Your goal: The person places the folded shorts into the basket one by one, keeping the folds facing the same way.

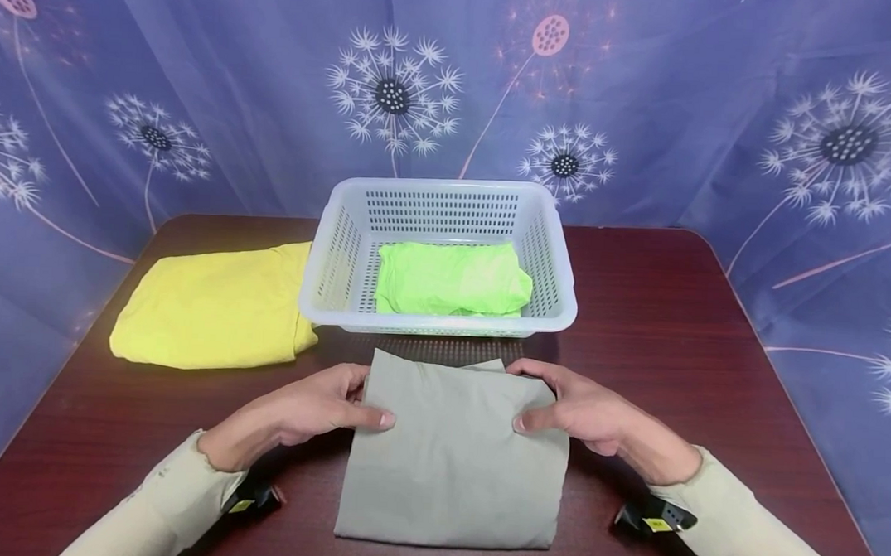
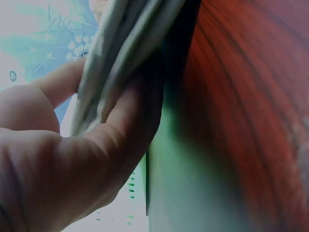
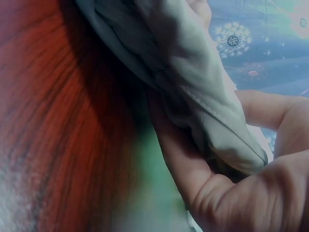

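Note:
A folded grey cloth (image 1: pixel 456 461), seemingly a garment, is held between both hands in front of the basket. My left hand (image 1: pixel 320 405) grips its left edge, thumb on top and fingers tucked beneath. On the opposite edge my right hand (image 1: pixel 585 413) pinches it the same way. Several layers of the grey cloth (image 2: pixel 125 53) show between thumb and fingers in the left wrist view. A stitched seam runs along the grey cloth (image 3: pixel 193 82) in the right wrist view. Most fingertips are hidden under the fabric.
Behind the cloth stands a white perforated plastic basket (image 1: pixel 436 321) with a folded bright green cloth (image 1: pixel 453 280) inside. A folded yellow cloth (image 1: pixel 213 308) lies left of it, against its side. All rest on a dark red wooden table (image 1: pixel 660 320), backed by a blue dandelion-print curtain (image 1: pixel 275 80).

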The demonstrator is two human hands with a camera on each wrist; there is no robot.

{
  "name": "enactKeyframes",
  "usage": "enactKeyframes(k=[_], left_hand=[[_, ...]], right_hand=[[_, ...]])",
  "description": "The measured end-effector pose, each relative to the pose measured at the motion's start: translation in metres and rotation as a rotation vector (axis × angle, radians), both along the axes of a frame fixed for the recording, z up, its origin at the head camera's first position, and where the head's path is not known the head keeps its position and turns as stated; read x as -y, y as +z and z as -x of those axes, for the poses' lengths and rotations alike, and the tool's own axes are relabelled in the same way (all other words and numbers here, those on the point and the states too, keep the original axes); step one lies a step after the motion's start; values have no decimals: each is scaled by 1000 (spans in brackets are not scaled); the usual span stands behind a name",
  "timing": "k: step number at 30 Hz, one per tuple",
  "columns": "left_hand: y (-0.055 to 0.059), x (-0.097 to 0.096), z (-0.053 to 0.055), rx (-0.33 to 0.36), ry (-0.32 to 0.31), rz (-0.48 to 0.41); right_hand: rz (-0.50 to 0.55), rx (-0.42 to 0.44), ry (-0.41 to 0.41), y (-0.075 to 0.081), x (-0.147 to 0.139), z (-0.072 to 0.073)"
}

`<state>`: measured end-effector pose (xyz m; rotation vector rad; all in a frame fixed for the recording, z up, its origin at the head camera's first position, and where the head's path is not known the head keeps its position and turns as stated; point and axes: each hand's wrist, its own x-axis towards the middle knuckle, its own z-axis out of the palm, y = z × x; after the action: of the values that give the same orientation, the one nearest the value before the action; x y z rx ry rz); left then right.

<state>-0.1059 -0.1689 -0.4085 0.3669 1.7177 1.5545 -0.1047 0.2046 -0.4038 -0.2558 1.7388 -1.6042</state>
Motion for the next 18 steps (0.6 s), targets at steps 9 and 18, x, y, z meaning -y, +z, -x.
enactKeyframes(k=[9, 18], left_hand=[[-3, -3, -3, 89, -6, -38], [-2, -6, -5, 9, 15, -16]], right_hand=[[21, -2, 13, 0, 0, 1], [20, -20, 15, 2, 1, 1]])
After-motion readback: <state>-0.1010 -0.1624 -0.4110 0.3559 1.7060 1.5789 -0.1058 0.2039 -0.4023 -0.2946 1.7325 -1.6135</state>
